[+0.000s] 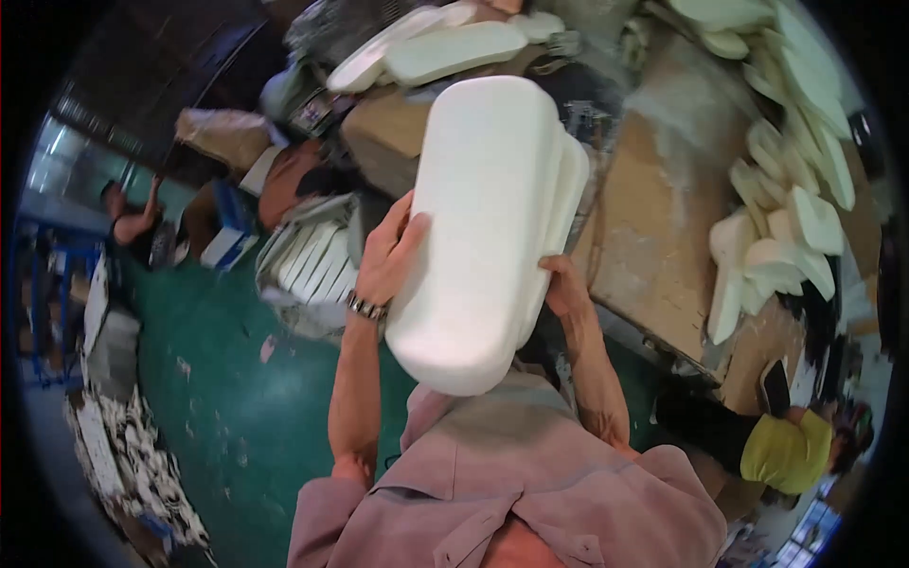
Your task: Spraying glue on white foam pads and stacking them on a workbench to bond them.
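Observation:
In front of my chest I hold a small stack of long white foam pads [478,208] with rounded ends, tilted away from me. My left hand [390,251], with a watch at the wrist, grips the stack's left side, its thumb lying on the top pad. On the right side, my right hand [566,284] clasps the edges of the lower pads, its thumb at the rim. How many pads lie underneath is partly hidden by the top one.
A cardboard-covered table [653,208] stands to the right, with a heap of white foam pieces [781,237] on it. A sack of white pads [317,251] sits on the green floor [218,379] at left. Two other people are around: one in yellow [786,450], one far left [137,222].

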Available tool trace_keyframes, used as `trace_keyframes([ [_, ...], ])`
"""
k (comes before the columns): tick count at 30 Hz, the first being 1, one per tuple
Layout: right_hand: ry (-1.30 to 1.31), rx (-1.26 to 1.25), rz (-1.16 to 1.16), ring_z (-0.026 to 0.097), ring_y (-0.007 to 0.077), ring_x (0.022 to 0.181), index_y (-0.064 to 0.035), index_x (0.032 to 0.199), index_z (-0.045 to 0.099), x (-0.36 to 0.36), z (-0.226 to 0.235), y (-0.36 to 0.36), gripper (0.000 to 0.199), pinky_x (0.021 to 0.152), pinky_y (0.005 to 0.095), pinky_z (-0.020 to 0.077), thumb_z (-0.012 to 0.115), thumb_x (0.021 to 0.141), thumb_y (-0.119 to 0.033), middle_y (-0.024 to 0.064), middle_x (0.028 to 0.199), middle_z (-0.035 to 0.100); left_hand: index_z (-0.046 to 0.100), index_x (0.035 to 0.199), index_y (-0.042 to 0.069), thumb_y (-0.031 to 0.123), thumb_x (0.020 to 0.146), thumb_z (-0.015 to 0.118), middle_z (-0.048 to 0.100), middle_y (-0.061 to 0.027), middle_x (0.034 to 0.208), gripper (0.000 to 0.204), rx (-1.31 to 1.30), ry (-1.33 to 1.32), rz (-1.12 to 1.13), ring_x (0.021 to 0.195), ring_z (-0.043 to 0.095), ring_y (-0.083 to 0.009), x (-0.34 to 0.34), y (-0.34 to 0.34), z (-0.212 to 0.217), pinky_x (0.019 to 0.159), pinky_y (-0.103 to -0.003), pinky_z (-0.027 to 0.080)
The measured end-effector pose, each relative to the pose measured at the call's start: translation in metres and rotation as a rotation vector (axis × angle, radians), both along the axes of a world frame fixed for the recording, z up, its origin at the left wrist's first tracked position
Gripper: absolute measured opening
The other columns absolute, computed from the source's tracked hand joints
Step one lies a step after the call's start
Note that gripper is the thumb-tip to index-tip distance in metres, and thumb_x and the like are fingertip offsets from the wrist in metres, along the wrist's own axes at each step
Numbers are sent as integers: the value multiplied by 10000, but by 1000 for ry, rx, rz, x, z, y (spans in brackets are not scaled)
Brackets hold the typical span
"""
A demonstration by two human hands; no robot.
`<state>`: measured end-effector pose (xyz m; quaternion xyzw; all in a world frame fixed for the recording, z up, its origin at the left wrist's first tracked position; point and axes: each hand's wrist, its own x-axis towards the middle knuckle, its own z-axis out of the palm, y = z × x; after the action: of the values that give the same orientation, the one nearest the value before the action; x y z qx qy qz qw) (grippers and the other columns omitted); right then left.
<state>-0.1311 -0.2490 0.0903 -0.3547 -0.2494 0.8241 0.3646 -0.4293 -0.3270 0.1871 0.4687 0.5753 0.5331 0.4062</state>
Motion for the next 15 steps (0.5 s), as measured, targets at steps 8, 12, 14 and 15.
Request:
trace_keyframes([
  [8, -479, 202, -29, 700, 223, 965, 68, 1285, 636, 171, 61, 125, 518, 892, 348, 546, 717, 837, -179, 134, 1139, 724, 450, 1523, -14, 201, 1067, 545, 564, -169, 1479, 513, -52, 88, -43, 1326, 564, -243, 128, 167, -111, 1099, -349, 435],
  [12, -749, 241, 19, 683, 233, 1100, 76, 1319, 627, 221, -38, 207, 589, 954, 353, 520, 725, 909, -336, 175, 1222, 714, 467, 1496, -33, 312, 1010, 663, 576, -195, 1443, 628, -278, -173, -162, 1278, 591, -259, 205, 251, -162, 1071, -369, 462],
  [14, -825, 215, 41, 672, 248, 1138, 76, 1376, 585, 217, -115, 229, 645, 976, 359, 513, 719, 918, -358, 186, 1267, 698, 514, 1441, -41, 413, 951, 730, 605, -185, 1400, 702, -281, 32, -132, 1232, 612, -249, 241, 279, -203, 1046, -375, 479],
  [15, -760, 245, -67, 660, 259, 1165, 59, 1439, 519, 208, -131, 235, 704, 992, 361, 506, 720, 914, -365, 191, 1307, 677, 514, 1441, -41, 413, 951, 730, 605, -185, 1400, 702, -298, 36, -129, 1232, 612, -249, 244, 295, -208, 1046, -375, 479],
])
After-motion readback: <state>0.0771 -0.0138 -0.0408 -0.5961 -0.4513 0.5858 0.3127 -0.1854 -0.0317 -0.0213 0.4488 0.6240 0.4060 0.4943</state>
